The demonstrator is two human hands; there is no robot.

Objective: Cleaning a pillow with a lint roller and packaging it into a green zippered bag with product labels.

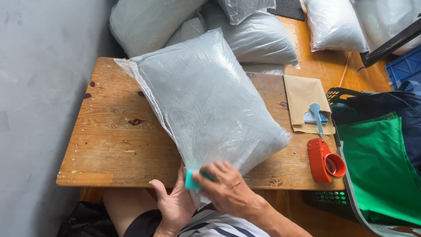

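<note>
A grey pillow sealed in a clear plastic bag (206, 96) lies diagonally on a small wooden table (114, 145). Its near end hangs over the table's front edge. My left hand (173, 204) cups that end from below, fingers curled up against the plastic. My right hand (226, 186) presses on top of the same end and pinches a small teal piece (191, 179) against the bag. Both hands sit close together just in front of the table edge, above my lap.
A red tape dispenser (324, 160) rests at the table's right front corner. Behind it lie brown paper envelopes (302, 98) with a pale blue scoop-like tool (316, 116). Several bagged pillows (263, 37) pile up behind. A basket holding green fabric (379, 166) stands to the right.
</note>
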